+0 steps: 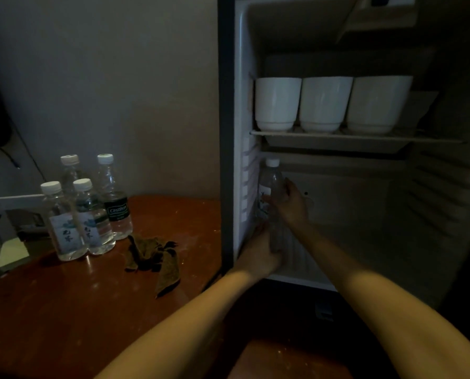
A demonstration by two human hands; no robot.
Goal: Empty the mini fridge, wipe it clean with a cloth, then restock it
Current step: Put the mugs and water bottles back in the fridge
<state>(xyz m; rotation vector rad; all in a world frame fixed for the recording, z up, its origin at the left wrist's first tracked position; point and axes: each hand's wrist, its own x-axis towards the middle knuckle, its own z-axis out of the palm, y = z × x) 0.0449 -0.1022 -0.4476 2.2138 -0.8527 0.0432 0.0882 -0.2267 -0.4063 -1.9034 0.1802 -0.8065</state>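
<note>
The mini fridge point(240, 110) stands open on the right. In its lower compartment, against the left wall, a clear water bottle point(269, 184) with a white cap stands upright. My right hand point(289, 205) grips its middle from the right. My left hand point(258, 251) holds its base. Three white bowls point(324, 103) sit side by side on the wire shelf point(337, 136) above. Several more water bottles point(87, 206) stand on the brown table point(64, 310) to the left. A dark crumpled cloth point(157, 259) lies beside them.
A plain wall rises behind the table. Cables and a wall socket point(23, 212) sit at the far left. The fridge's right wall has ribbed shelf slots point(441, 192). The lower compartment to the right of the held bottle holds nothing visible.
</note>
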